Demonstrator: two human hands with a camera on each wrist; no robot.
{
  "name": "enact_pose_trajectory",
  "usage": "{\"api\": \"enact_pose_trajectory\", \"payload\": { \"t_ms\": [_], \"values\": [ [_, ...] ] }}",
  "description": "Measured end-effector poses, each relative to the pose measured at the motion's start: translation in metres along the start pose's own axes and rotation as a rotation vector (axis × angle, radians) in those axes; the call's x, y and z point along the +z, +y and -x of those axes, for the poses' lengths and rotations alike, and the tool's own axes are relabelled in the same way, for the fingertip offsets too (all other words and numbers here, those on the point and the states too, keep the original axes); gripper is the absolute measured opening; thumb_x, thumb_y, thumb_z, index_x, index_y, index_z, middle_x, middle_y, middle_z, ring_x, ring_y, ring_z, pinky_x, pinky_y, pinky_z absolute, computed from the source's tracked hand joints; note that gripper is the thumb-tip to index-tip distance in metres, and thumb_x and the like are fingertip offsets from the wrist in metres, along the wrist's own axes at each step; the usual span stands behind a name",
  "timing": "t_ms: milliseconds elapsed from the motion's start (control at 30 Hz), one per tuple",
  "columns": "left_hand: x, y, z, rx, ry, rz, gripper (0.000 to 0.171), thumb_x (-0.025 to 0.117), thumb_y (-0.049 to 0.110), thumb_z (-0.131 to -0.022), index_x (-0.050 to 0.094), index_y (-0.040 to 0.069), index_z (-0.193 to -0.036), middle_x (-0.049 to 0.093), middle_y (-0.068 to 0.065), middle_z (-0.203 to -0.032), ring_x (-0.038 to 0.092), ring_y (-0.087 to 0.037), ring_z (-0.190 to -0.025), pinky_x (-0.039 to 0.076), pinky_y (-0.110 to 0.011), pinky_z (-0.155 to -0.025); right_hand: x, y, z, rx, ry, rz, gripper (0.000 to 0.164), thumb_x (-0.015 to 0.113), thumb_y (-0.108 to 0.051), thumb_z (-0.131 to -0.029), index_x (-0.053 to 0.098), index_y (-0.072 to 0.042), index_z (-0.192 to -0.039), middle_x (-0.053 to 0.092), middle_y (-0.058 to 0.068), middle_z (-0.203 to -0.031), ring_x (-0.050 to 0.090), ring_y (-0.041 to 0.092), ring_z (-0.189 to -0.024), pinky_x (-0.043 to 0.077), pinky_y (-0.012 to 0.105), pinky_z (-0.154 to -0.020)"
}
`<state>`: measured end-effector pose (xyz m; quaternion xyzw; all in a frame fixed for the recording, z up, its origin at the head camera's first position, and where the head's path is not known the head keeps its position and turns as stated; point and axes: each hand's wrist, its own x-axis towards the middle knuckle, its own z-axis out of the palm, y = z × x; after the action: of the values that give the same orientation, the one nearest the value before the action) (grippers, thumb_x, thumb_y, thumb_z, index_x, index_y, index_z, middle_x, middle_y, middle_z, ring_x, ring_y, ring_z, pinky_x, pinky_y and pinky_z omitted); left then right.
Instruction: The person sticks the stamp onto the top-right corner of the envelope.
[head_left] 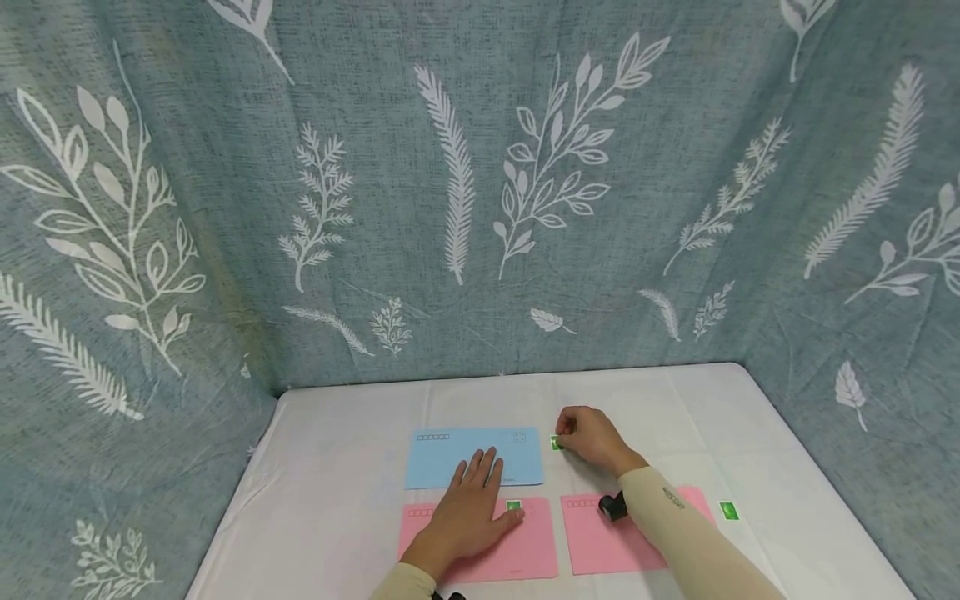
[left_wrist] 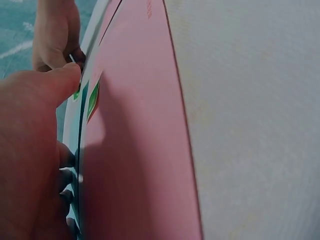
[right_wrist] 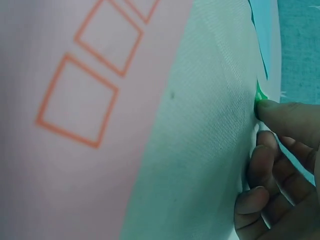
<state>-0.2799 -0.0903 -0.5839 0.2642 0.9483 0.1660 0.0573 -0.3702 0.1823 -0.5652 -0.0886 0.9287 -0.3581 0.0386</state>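
My left hand [head_left: 471,510] lies with straight, spread fingers over a pink envelope [head_left: 525,550], its fingertips on the blue envelope [head_left: 442,462] behind. Near the thumb, a green stamp [head_left: 513,505] sits at the pink envelope's upper edge. Just right of the blue envelope, my right hand [head_left: 592,437] pinches a second green stamp [head_left: 557,442] by its right side, thumb and forefinger at its edge. In the right wrist view the thumb covers most of that stamp [right_wrist: 260,93], and the other fingers are curled. Whether the stamp is lifted off the cloth I cannot tell.
Another pink envelope [head_left: 600,542] lies under the right forearm, partly hidden by it. A third green stamp [head_left: 728,510] rests on the white tablecloth [head_left: 337,483] to its right. A patterned blue-green curtain [head_left: 480,208] hangs behind the table and along both sides.
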Motion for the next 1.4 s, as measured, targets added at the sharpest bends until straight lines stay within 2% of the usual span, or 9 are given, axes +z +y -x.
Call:
{"api": "enact_pose_trajectory", "payload": {
  "t_ms": [233,333,467,700,1033,1400],
  "values": [
    [-0.001,-0.01,-0.005,0.01,-0.021,0.017,0.092,0.055,0.065,-0.106,0.036,-0.001,-0.168,0.027,-0.018,-0.176,0.02,-0.037,-0.163,0.018,-0.057,-0.129,-0.002,0.002,-0.005,-0.013,0.015,-0.028,0.02,0.082,-0.004,-0.095,0.071,-0.016,-0.083,0.062,-0.003,-0.077,0.055,0.017,-0.074,0.047,0.037,-0.071],
    [-0.006,-0.011,-0.005,0.019,-0.035,0.036,0.092,0.055,0.065,-0.107,0.037,-0.003,-0.167,0.028,-0.02,-0.175,0.021,-0.039,-0.163,0.019,-0.059,-0.129,-0.003,0.002,-0.006,-0.008,0.008,-0.024,0.019,0.081,-0.004,-0.096,0.073,-0.016,-0.084,0.061,-0.003,-0.077,0.055,0.017,-0.076,0.047,0.037,-0.073],
    [-0.012,-0.01,-0.005,0.028,-0.05,0.041,0.093,0.053,0.066,-0.107,0.037,-0.003,-0.166,0.028,-0.021,-0.175,0.022,-0.04,-0.162,0.021,-0.061,-0.128,-0.003,0.002,-0.008,-0.005,-0.001,-0.022,0.018,0.08,-0.004,-0.097,0.075,-0.016,-0.085,0.063,-0.004,-0.079,0.056,0.018,-0.077,0.048,0.039,-0.075],
    [-0.018,-0.004,-0.008,-0.002,-0.099,0.024,0.092,0.054,0.066,-0.107,0.036,-0.002,-0.167,0.026,-0.02,-0.176,0.02,-0.039,-0.163,0.021,-0.06,-0.128,-0.006,0.002,-0.008,0.001,-0.001,-0.023,0.013,0.08,-0.006,-0.097,0.08,-0.016,-0.088,0.068,-0.006,-0.084,0.059,0.017,-0.081,0.052,0.04,-0.08],
    [-0.019,-0.004,-0.007,-0.012,-0.099,0.009,0.09,0.053,0.065,-0.108,0.036,0.0,-0.168,0.026,-0.018,-0.176,0.02,-0.038,-0.163,0.021,-0.058,-0.129,-0.011,0.002,-0.009,0.002,-0.024,-0.036,0.01,0.08,-0.008,-0.099,0.083,-0.014,-0.092,0.073,-0.007,-0.089,0.063,0.014,-0.084,0.055,0.038,-0.082],
    [-0.015,-0.004,-0.005,-0.015,-0.085,-0.021,0.09,0.053,0.066,-0.107,0.037,0.002,-0.168,0.027,-0.016,-0.176,0.022,-0.036,-0.163,0.023,-0.057,-0.128,-0.015,0.002,-0.017,0.042,-0.093,-0.174,0.009,0.076,-0.006,-0.101,0.084,-0.009,-0.098,0.076,0.0,-0.093,0.063,0.016,-0.077,0.055,0.031,-0.069]
  ]
}}
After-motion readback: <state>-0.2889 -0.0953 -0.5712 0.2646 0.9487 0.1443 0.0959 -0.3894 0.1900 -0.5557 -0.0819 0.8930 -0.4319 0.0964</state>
